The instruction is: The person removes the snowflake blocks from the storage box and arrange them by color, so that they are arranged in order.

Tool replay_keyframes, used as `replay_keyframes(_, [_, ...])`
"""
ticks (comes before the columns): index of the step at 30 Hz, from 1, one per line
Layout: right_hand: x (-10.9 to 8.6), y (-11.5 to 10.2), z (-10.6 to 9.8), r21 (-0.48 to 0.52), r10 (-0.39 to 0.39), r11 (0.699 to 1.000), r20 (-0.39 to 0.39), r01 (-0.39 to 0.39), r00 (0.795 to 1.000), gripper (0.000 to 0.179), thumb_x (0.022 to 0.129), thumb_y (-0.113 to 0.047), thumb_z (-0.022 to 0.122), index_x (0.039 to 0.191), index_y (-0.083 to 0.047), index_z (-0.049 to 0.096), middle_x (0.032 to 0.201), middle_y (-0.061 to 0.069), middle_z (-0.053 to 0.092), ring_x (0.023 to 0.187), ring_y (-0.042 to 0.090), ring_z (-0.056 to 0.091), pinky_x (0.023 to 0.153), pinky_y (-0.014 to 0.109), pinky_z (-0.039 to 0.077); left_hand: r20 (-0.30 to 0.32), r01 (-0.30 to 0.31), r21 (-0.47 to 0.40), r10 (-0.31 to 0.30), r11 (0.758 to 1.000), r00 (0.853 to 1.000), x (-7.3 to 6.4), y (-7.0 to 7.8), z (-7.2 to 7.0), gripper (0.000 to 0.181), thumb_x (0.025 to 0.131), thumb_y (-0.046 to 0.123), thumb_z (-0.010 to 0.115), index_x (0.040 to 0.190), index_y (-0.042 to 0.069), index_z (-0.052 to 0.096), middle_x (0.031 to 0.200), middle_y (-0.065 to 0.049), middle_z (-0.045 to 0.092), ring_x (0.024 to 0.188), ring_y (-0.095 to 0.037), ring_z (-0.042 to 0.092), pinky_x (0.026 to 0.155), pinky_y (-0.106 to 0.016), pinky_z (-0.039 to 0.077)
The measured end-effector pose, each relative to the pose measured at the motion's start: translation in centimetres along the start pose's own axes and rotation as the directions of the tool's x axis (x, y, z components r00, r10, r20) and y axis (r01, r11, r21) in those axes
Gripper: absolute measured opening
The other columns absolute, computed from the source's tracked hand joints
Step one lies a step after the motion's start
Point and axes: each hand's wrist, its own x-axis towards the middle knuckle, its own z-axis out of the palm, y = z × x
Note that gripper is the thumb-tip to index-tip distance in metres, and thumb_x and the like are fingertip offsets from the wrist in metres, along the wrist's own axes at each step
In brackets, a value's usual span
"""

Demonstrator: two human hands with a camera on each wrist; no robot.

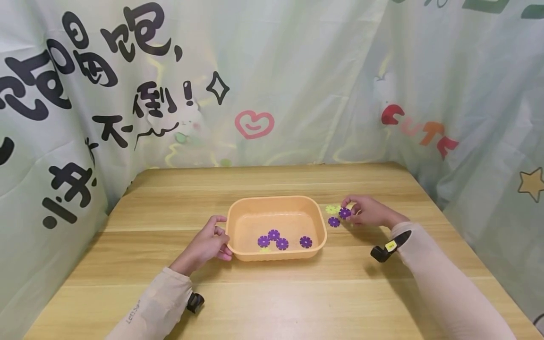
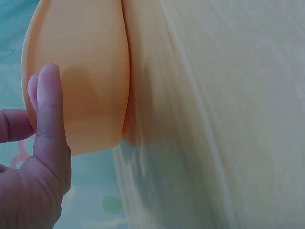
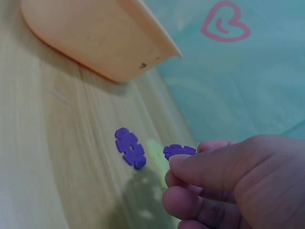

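Observation:
An orange plastic basin [image 1: 276,204] stands on the table, with several purple snowflake discs [image 1: 282,243] and a yellow-green one [image 1: 264,250] near its front inside edge. My left hand [image 1: 208,242] grips the basin's left rim; in the left wrist view the fingers [image 2: 49,95] lie on both sides of the wall. To the right of the basin, my right hand [image 1: 369,211] pinches a purple snowflake disc [image 3: 178,151] between thumb and fingers. Just by it, another purple disc [image 1: 334,222] and yellow-green discs [image 1: 330,209] lie on the wood, partly overlapped by the hand.
The wooden table [image 1: 272,302] reaches back to a pale printed curtain [image 1: 297,71] that hangs behind it and along both sides. A black wrist strap with a camera [image 1: 384,251] sits on the right sleeve, and another camera [image 1: 195,302] on the left.

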Motion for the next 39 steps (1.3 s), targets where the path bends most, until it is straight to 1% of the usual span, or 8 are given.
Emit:
replay_keyframes(5, [-0.3,0.6,0.3,0.029,0.031,0.999,0.010,-0.032,0.999,0.030,0.086,0.007,0.064,0.113,0.002,0.052,0.073,0.008,0.057,0.061,0.022,0.060,0.052,0.027,0.054,0.005,-0.001,0.004,0.001,1.000,1.000,0.0,0.1,0.0,0.053,0.091,-0.008,0.048,0.140,0.003,0.030,0.097,-0.018,0.045,0.064,-0.026,0.062,0.059,-0.040,0.061])
replay_keyframes(11, [-0.5,1.1,0.6,0.036,0.060,0.998,0.013,-0.060,0.998,0.029,0.087,0.006,0.063,0.113,0.001,0.051,0.069,0.006,0.056,0.059,0.021,0.059,0.049,0.025,0.050,0.006,0.000,0.002,0.000,1.000,1.000,-0.1,0.2,0.0,0.054,0.091,-0.008,0.048,0.140,0.003,0.029,0.097,-0.018,0.045,0.065,-0.026,0.062,0.060,-0.040,0.061])
replay_keyframes(13, [-0.5,1.2,0.7,0.033,0.062,0.998,0.010,-0.062,0.998,0.029,0.087,0.005,0.064,0.113,0.001,0.051,0.069,0.006,0.056,0.059,0.021,0.059,0.049,0.025,0.050,0.008,0.000,0.004,0.000,1.000,1.000,-0.2,0.3,0.0,0.054,0.091,-0.008,0.048,0.141,0.003,0.029,0.098,-0.017,0.044,0.065,-0.026,0.062,0.060,-0.040,0.061])
replay_keyframes(22, [-0.5,1.4,1.1,-0.040,0.070,0.997,-0.002,-0.070,0.998,0.027,0.088,0.000,0.067,0.112,-0.003,0.054,0.069,0.004,0.057,0.058,0.019,0.058,0.046,0.024,0.046,0.005,0.002,0.005,-0.002,1.000,1.000,-0.2,0.3,0.0,0.054,0.092,-0.007,0.048,0.141,0.003,0.028,0.097,-0.017,0.044,0.064,-0.026,0.061,0.059,-0.040,0.061])
replay_keyframes(30, [-0.4,1.4,1.4,-0.092,0.063,0.994,-0.007,-0.063,0.998,0.028,0.089,-0.003,0.067,0.113,-0.003,0.055,0.067,0.002,0.058,0.057,0.017,0.057,0.046,0.024,0.045,0.001,0.009,0.005,-0.009,1.000,1.000,-0.2,0.2,0.0,0.054,0.092,-0.007,0.048,0.140,0.003,0.028,0.097,-0.017,0.043,0.064,-0.026,0.061,0.058,-0.040,0.061])
replay_keyframes(39, [-0.3,1.6,1.4,-0.153,0.077,0.985,0.001,-0.076,0.997,0.025,0.088,-0.007,0.069,0.109,-0.005,0.055,0.062,0.000,0.057,0.052,0.015,0.054,0.045,0.024,0.042,0.005,0.004,0.003,-0.004,1.000,1.000,-0.2,0.4,0.1,0.054,0.091,-0.008,0.048,0.140,0.003,0.028,0.097,-0.017,0.043,0.064,-0.026,0.061,0.058,-0.040,0.061])
